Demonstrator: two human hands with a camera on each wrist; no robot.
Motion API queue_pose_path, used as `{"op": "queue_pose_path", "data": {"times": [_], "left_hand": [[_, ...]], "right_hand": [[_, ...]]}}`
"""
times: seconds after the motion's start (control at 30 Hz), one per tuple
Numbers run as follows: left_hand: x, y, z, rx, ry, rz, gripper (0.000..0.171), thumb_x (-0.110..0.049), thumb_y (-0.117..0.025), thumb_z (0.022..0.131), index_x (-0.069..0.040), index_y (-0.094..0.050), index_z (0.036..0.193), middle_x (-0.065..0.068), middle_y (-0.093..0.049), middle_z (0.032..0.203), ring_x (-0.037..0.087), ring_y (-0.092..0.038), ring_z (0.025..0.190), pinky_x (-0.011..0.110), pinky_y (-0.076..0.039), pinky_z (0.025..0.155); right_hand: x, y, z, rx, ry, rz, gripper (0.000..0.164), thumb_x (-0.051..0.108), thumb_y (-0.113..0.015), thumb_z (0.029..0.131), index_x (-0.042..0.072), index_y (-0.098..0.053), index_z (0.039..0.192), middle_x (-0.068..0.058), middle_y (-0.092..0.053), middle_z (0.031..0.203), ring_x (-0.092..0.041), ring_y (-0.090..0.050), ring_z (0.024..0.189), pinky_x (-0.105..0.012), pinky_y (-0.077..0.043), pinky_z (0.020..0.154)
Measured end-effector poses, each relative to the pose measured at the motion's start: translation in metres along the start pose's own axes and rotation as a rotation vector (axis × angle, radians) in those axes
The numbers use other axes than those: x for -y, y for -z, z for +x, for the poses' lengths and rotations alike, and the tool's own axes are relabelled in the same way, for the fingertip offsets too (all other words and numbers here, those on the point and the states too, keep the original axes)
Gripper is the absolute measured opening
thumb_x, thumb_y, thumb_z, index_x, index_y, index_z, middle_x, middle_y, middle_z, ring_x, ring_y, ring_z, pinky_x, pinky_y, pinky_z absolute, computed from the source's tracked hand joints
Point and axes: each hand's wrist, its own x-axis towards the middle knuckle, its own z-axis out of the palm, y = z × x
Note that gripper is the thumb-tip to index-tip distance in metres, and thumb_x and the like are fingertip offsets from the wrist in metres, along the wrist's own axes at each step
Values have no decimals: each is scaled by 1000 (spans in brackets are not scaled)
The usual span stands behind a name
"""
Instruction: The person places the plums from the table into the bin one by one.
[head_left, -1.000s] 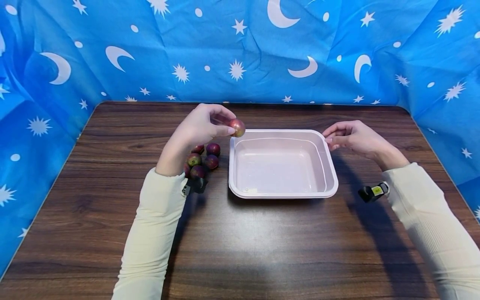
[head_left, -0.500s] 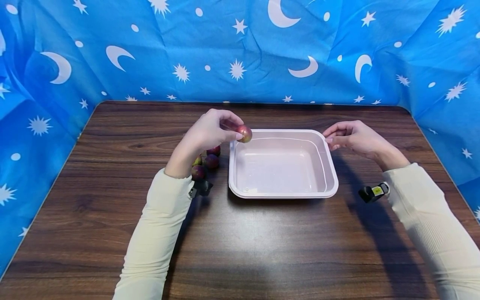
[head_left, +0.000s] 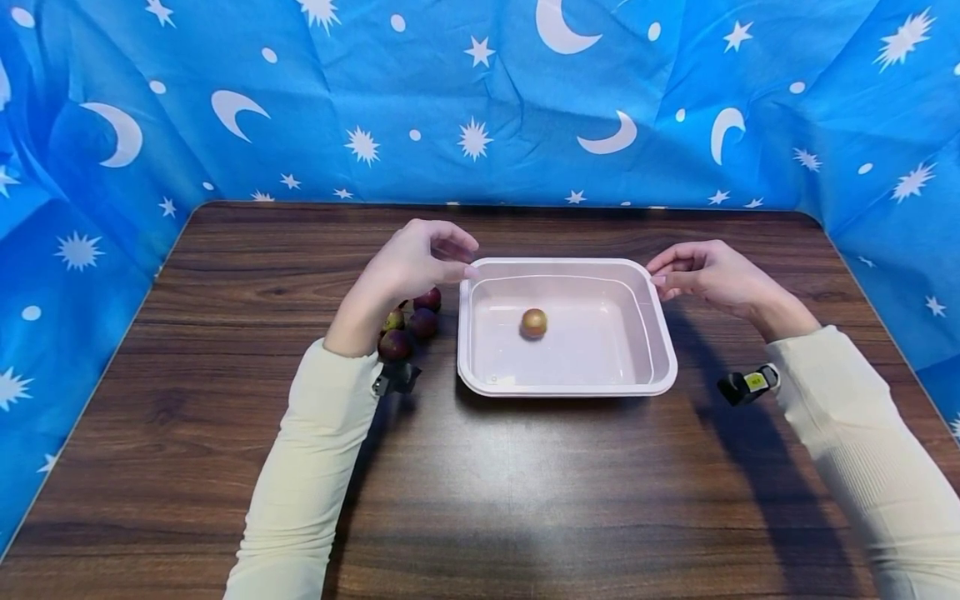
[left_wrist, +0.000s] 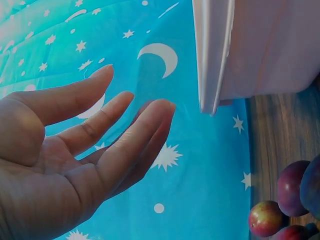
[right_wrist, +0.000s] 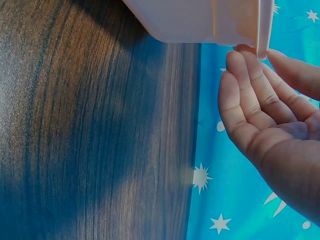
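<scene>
A single reddish-yellow plum [head_left: 534, 323] lies on the floor of the white plastic basin [head_left: 566, 390], left of its middle. My left hand [head_left: 420, 260] hovers by the basin's back left corner, holding nothing. In the left wrist view, that hand's fingers [left_wrist: 132, 145] are spread from the thumb, apart from the basin's rim [left_wrist: 215, 60]. My right hand [head_left: 708, 273] pinches the rim at the back right corner; the right wrist view shows its thumb and fingertips on either side of the rim [right_wrist: 263, 37]. Several dark red and green plums [head_left: 395, 344] sit left of the basin, partly hidden by my left wrist.
The wood-grain table [head_left: 510, 500] carries everything. A blue cloth with white moons and stars [head_left: 420, 92] hangs behind and along both sides. Each wrist wears a small black camera, such as the right one [head_left: 747, 384].
My left hand moved right with the plum, then let it go and drew back slightly left. The plum now lies in the basin. My right hand kept its place on the rim.
</scene>
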Motion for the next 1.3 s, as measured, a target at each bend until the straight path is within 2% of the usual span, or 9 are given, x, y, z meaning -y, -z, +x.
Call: {"op": "queue_pose_path", "data": {"times": [0.37, 0.5, 0.7, 0.83, 1.17, 1.23, 1.3], "left_hand": [[3, 9, -2, -13, 17, -15, 29, -10, -67, 83, -4, -60, 111, 10, -57, 111, 23, -52, 99, 34, -47, 82], [6, 12, -3, -18, 34, -21, 29, -11, -67, 84, -5, -60, 112, 10, -57, 112, 23, -53, 97, 34, -49, 81], [10, 18, -5, -17, 22, -23, 29, -8, -65, 85, -3, -59, 113, 14, -56, 112, 22, -56, 95, 31, -51, 79], [12, 22, -8, -27, 41, -38, 30, -8, -64, 86, -2, -58, 114, 15, -56, 112, 23, -58, 91, 31, -52, 78], [28, 32, -15, -69, 68, -16, 29, -12, -62, 88, -3, -57, 115, 15, -56, 114, 25, -57, 94, 40, -48, 83], [31, 33, -16, -72, 74, -15, 29, -13, -62, 88, -3, -57, 115, 15, -57, 112, 26, -57, 94, 40, -48, 83], [34, 35, -18, -73, 89, -9, 29, -15, -62, 88, -4, -57, 115, 14, -57, 111, 27, -58, 93, 38, -48, 81]], "right_hand": [[2, 0, -1, 2, 3, 13, 24, 6, -58, 89, -6, -56, 110, -3, -66, 83, -18, -58, 61, -24, -31, 36], [2, 0, -1, -6, -9, -5, 24, 7, -58, 89, -5, -56, 110, -2, -66, 82, -20, -60, 63, -24, -30, 36], [2, 0, -1, -23, -24, -47, 27, 10, -59, 89, -4, -56, 111, -2, -66, 82, -23, -59, 64, -24, -29, 35], [2, 0, -1, -16, -18, -22, 25, 8, -58, 89, -5, -55, 111, -2, -66, 82, -23, -61, 66, -23, -30, 35], [3, -1, -1, -16, -20, -23, 26, 9, -58, 90, -5, -56, 111, -2, -66, 82, -22, -60, 64, -24, -30, 36], [2, -1, -1, -8, -16, 0, 24, 7, -58, 90, -6, -56, 110, -3, -66, 83, -21, -61, 65, -23, -32, 37], [1, -1, 0, 4, -6, 35, 23, 5, -57, 89, -6, -56, 109, -3, -66, 83, -20, -62, 69, -21, -40, 42]]}}
